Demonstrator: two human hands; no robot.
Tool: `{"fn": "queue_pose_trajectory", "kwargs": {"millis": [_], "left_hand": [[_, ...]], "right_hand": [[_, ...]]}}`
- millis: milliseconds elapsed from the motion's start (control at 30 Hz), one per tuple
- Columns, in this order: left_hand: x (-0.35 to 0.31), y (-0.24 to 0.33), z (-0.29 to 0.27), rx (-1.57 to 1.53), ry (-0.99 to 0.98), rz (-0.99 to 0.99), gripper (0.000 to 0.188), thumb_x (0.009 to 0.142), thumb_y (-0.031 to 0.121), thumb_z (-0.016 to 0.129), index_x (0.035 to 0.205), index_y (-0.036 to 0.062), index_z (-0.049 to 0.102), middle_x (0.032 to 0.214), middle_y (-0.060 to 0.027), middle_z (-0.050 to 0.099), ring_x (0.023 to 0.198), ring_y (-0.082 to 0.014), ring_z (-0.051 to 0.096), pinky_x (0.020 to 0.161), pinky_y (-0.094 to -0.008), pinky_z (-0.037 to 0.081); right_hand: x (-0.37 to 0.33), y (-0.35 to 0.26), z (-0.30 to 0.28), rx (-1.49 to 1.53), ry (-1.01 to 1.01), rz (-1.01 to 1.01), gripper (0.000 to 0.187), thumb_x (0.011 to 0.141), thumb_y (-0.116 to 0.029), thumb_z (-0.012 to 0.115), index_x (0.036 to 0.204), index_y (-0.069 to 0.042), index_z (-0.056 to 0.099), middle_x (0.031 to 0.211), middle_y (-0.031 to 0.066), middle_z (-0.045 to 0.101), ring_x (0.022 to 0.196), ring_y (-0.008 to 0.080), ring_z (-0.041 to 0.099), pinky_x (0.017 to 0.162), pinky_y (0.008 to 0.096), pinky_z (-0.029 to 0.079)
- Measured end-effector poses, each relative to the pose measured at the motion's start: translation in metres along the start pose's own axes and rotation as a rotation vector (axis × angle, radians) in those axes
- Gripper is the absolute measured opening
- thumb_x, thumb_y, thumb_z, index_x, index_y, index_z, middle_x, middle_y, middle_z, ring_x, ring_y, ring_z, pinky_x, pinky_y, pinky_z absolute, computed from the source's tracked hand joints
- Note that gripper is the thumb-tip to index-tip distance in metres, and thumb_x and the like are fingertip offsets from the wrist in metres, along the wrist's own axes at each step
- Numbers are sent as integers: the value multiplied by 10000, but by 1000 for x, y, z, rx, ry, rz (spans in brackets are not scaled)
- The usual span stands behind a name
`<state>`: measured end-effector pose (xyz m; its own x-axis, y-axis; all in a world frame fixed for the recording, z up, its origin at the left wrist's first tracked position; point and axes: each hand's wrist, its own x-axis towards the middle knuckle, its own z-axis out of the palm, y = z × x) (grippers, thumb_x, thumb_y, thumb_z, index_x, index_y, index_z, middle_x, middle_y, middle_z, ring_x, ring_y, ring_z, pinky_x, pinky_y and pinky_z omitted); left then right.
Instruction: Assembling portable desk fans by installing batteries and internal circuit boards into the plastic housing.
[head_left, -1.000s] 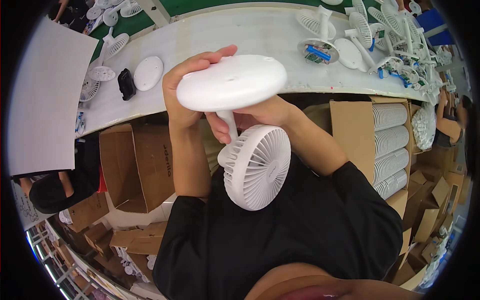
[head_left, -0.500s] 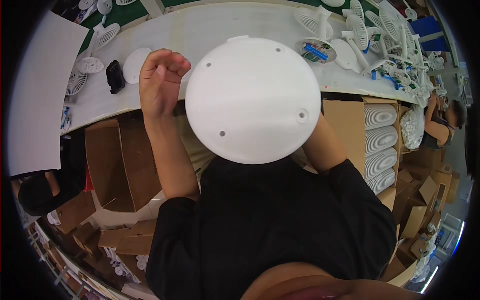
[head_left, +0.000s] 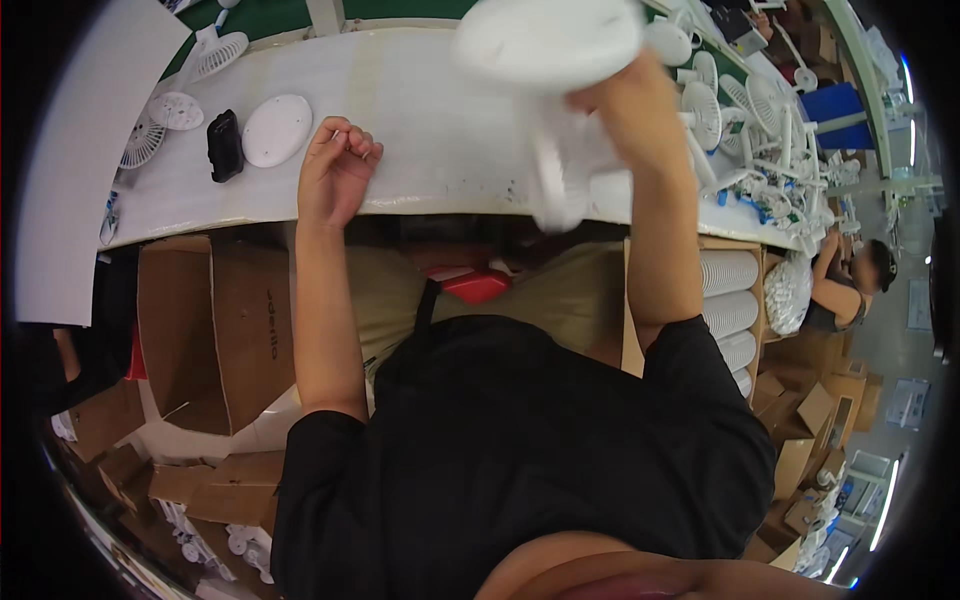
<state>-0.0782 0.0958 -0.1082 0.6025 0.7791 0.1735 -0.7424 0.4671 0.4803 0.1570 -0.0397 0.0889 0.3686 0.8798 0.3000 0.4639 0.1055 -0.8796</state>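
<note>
Up at the far edge of the bench, my right hand [head_left: 640,110] is closed on a small white fan, gripping it just under its round base [head_left: 545,40]. The base faces up; the fan's blurred stem and head [head_left: 558,185] hang below it. My left hand [head_left: 340,170] hovers over the front edge of the bench with its fingers curled in; whether something tiny sits between the fingertips is too small to tell. Nearest to that hand lie a white round disc [head_left: 277,131] and a black moulded block [head_left: 225,146].
White fans [head_left: 205,55] stand at the left, and several more fans with exposed wiring [head_left: 765,150] crowd the right of the bench [head_left: 430,130]. An open cardboard box [head_left: 250,340] sits below left; a box of stacked white round parts [head_left: 728,280] below right. Another person [head_left: 845,285] is far right.
The fan's round base has swung up, away and to the right, tilting and blurring, so my right hand now shows. My left hand's fingers have curled in more and it sits slightly lower.
</note>
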Motion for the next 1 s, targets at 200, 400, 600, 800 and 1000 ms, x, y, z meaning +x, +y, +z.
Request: {"fn": "queue_pose_trajectory", "kwargs": {"millis": [200, 400, 600, 800, 1000], "left_hand": [[-2, 2, -5, -75, -15, 47, 78, 936, 64, 545, 1005, 75, 580, 832, -68, 582, 800, -173, 536, 849, -335, 449], [10, 1, 0, -136, 11, 87, 91, 934, 71, 520, 1002, 74, 581, 818, -60, 569, 788, -172, 516, 831, -333, 432], [3, 2, -3, -95, 53, 150, 103, 929, 85, 516, 1000, 66, 588, 822, -55, 557, 797, -172, 497, 830, -328, 417], [33, 10, 47, 575, 262, 262, 198, 941, 144, 501, 1088, 46, 589, 978, -113, 610, 914, -211, 546, 889, -341, 420], [68, -2, 60, 1010, 121, -52, 360, 947, 193, 492, 1261, 26, 549, 1218, -166, 597, 1103, -249, 545, 977, -351, 412]], "right_hand": [[60, -14, 11, -798, 349, -449, 178, 818, -119, 628, 926, 14, 676, 817, 130, 710, 589, 303, 623, 546, 366, 493], [69, 86, 92, -1127, -210, -367, 163, 850, -138, 583, 937, -2, 604, 801, 162, 694, 635, 370, 658, 588, 470, 529], [76, 41, 74, -834, 51, -388, 192, 861, -128, 572, 1030, -37, 571, 774, 168, 689, 642, 360, 664, 605, 461, 532], [43, 91, 112, -1029, -295, -356, 191, 861, -134, 563, 1026, -39, 589, 783, 160, 697, 644, 349, 665, 608, 437, 527], [39, 87, 114, -1000, -266, -315, 196, 851, -121, 559, 1022, -37, 602, 821, 156, 703, 684, 335, 674, 617, 436, 524]]}}
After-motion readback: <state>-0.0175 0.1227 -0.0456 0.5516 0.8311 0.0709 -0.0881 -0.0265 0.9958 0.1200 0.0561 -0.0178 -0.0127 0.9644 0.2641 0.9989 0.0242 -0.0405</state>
